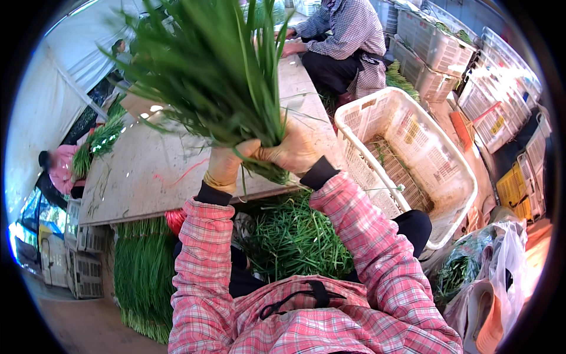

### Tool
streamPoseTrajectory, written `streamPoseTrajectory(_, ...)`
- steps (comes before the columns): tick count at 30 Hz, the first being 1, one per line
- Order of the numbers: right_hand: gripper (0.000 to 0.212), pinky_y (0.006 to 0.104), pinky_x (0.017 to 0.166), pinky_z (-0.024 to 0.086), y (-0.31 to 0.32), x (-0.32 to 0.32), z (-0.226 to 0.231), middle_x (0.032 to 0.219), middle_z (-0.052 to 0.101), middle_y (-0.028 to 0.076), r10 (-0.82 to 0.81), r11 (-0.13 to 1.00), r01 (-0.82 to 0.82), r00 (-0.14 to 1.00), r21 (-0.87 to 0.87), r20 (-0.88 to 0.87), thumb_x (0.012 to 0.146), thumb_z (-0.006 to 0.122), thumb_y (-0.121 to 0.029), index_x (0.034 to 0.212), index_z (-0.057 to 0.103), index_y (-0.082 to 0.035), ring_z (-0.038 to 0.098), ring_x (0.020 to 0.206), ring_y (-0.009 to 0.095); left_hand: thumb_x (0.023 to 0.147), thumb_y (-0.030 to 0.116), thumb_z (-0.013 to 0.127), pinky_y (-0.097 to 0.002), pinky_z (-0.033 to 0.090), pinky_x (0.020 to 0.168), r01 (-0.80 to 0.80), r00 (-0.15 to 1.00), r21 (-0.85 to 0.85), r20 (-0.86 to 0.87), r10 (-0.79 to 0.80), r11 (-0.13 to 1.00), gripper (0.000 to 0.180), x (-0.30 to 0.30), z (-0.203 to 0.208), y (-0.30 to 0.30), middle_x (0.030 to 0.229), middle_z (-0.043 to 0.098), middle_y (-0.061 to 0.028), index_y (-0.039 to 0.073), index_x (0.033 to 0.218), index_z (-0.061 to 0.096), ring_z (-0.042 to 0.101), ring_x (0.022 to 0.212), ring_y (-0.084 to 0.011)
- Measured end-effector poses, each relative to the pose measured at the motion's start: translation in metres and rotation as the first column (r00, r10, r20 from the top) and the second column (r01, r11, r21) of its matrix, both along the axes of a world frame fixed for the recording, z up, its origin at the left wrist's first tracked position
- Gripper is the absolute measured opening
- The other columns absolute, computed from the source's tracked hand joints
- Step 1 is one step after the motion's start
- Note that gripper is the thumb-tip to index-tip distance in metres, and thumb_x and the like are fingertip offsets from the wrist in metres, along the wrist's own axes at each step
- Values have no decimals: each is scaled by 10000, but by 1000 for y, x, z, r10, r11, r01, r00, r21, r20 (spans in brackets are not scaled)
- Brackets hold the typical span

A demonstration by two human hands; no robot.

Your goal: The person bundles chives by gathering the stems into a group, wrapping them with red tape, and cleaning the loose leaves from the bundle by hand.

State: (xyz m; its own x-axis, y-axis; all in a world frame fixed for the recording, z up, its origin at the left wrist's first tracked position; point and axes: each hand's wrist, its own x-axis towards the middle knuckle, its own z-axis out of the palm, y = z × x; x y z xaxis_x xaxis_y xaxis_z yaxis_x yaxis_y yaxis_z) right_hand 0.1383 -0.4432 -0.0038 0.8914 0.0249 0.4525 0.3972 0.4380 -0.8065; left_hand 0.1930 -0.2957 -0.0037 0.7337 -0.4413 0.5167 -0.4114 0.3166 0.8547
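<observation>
Both hands, left hand (pixel 226 167) and right hand (pixel 293 150), clamp tight around the chive bunch (pixel 209 65), leaves fanning up over the tabletop (pixel 147 171).

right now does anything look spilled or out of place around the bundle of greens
Nothing looks damaged. Both hands, left hand and right hand, grip the bundle of greens upright. Loose green stalks lie heaped in the lap, and the white plastic crate sits tilted beside the wooden table.

Counter (pixel 147 171): pale, worn board surface, scratched. Lying on it: green leaf bundle (pixel 97 141) at far left edge; stray red band (pixel 186 173) near middle.
</observation>
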Motion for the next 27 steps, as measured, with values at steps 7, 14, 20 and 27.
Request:
streamPoseTrajectory(7,649,437,812,489,17,16,-19,1002,625,258,-428,620,521,851,-587,304,681,761,-255,1201,492,26,616,954,387,732,20,750,-316,450,929,-114,993,246,37,109,962,481,-15,1,15,1151,604,-49,50,1186,592,555,1031,-148)
streamPoseTrajectory(14,478,446,670,478,83,-3,10,784,566,174,-440,45,724,633,-688,637,729,700,-264,1009,544,90,578,715,367,782,-8,656,-296,461,899,-349,913,15,-222,344,937,445,-30,49,27,1080,608,-63,0,1214,548,582,974,-150)
streamPoseTrajectory(20,558,425,795,478,58,-28,-43,1098,577,224,-62,709,327,911,-625,407,767,722,-341,1167,567,14,576,949,386,821,117,572,-290,426,767,-349,834,-124,-492,247,929,548,-44,29,111,812,478,-7,-42,1323,420,490,771,-136)
streamPoseTrajectory(27,463,441,903,456,-17,102,-147,1267,530,183,-442,-132,419,786,-898,432,781,690,-346,1106,620,-24,508,1158,373,797,103,604,-313,407,787,-134,805,-419,-575,-148,898,547,-51,-74,168,741,409,5,-51,1296,441,459,691,-143)
